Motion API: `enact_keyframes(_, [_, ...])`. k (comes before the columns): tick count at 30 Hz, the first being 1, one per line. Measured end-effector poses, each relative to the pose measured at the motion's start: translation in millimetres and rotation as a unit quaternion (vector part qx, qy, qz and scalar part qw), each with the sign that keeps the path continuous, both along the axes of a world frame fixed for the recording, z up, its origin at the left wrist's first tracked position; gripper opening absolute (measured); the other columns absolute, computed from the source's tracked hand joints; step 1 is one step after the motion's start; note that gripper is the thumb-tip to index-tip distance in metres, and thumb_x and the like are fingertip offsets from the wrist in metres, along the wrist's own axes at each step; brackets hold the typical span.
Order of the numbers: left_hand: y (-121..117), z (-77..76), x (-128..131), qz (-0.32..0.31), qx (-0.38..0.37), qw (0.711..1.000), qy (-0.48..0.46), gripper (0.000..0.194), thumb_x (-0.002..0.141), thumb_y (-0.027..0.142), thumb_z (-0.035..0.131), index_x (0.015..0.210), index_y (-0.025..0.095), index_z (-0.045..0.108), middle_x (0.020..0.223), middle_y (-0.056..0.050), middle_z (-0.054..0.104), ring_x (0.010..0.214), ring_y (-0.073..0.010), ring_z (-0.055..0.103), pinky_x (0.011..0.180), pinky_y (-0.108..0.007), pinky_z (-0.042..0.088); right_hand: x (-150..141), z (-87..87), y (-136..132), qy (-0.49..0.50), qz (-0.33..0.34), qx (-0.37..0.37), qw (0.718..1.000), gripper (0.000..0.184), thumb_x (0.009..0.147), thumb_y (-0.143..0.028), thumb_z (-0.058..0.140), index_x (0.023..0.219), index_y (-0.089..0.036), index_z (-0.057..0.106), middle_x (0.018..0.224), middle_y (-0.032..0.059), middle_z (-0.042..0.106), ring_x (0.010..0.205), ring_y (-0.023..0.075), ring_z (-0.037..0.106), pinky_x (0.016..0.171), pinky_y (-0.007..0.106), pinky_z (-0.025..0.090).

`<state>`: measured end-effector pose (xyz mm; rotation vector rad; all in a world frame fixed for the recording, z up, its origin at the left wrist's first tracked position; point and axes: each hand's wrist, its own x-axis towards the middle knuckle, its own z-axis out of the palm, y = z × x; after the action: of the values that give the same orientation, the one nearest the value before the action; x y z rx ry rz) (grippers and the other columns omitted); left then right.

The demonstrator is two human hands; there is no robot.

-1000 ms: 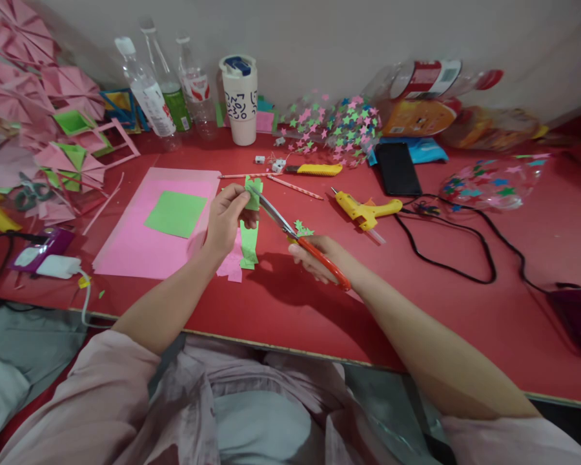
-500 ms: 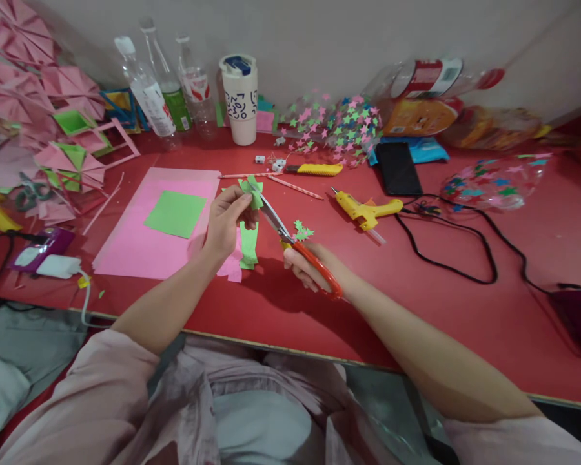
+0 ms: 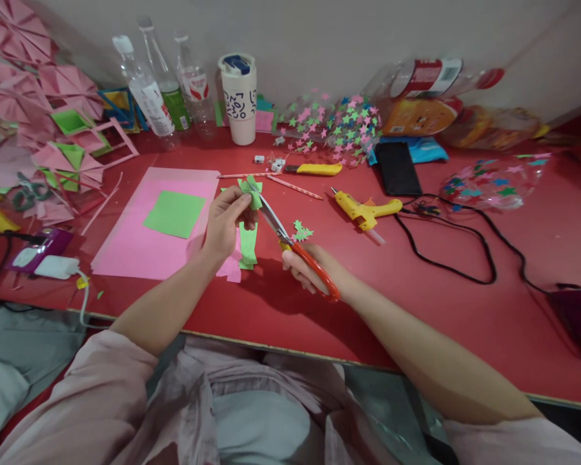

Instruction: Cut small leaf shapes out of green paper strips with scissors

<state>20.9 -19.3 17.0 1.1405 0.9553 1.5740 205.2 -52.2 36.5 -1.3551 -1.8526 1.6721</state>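
Note:
My left hand [image 3: 225, 219] pinches a small piece of green paper [image 3: 252, 190] above the red table [image 3: 416, 303]. My right hand [image 3: 307, 268] grips red-handled scissors [image 3: 297, 248], fingers closed through the handles, with the blades reaching up into the green piece. A strip of green paper [image 3: 248, 245] with cut-outs lies under my left hand beside pink scraps. Small green paper stars [image 3: 301, 230] lie just right of the blades.
A pink sheet [image 3: 135, 239] with a green square [image 3: 175, 214] lies left. A yellow glue gun [image 3: 365, 208] with black cable, a phone [image 3: 397, 168], a yellow knife [image 3: 314, 170], a cup [image 3: 239, 97], bottles [image 3: 145, 87] and a heap of paper stars [image 3: 339, 126] stand behind. Pink folded paper [image 3: 39, 116] piles at far left.
My right hand with the scissors has drawn slightly towards me and to the left. The green piece in my left hand has turned a little.

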Motion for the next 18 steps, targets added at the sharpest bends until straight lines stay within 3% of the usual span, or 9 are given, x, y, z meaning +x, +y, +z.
enact_keyframes(18, [0.8, -1.0, -0.2, -0.008, 0.011, 1.000, -0.012, 0.022, 0.078, 0.030, 0.058, 0.062, 0.019, 0.048, 0.046, 0.006, 0.055, 0.038, -0.0041, 0.049, 0.038, -0.016, 0.037, -5.3, -3.9, -5.1, 0.010, -0.041, -0.012, 0.999, 0.042, 0.082, -0.058, 0.046, 0.064, -0.020, 0.040, 0.040, -0.0089, 0.033, 0.028, 0.0052, 0.033, 0.030, 0.018, 0.028])
